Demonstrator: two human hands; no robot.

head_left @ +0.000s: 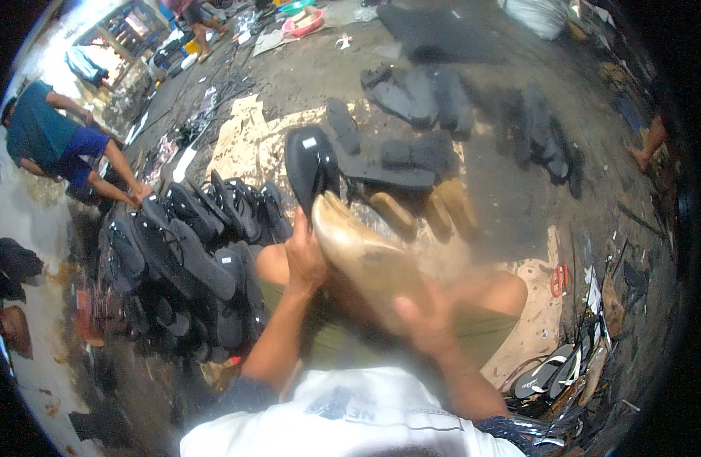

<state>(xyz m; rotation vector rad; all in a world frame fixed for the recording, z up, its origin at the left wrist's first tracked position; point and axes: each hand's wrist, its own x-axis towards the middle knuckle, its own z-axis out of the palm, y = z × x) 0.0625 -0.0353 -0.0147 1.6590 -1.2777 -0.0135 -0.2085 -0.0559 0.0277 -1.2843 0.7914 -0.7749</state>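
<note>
My left hand [308, 259] grips a black sandal [311, 156] by one end, holding it upright with a small white label on its footbed. Close beside it, my right hand [430, 316] is wrapped round the wide end of a tan, glossy shoe last [362, 247]. The last's narrow, slotted end points at the sandal; whether the two touch I cannot tell. Beyond them lie more tan lasts [395, 216] on the cardboard, next to a long black sole [392, 175].
Black sandals [187, 251] are heaped at my left. Dark soles [411, 99] lie ahead on the floor. Red-handled scissors [559, 280] and scraps with grey-and-white flip-flops [545, 373] are at right. A person in a teal shirt [34, 122] bends at far left; a pink basin [303, 24] stands far ahead.
</note>
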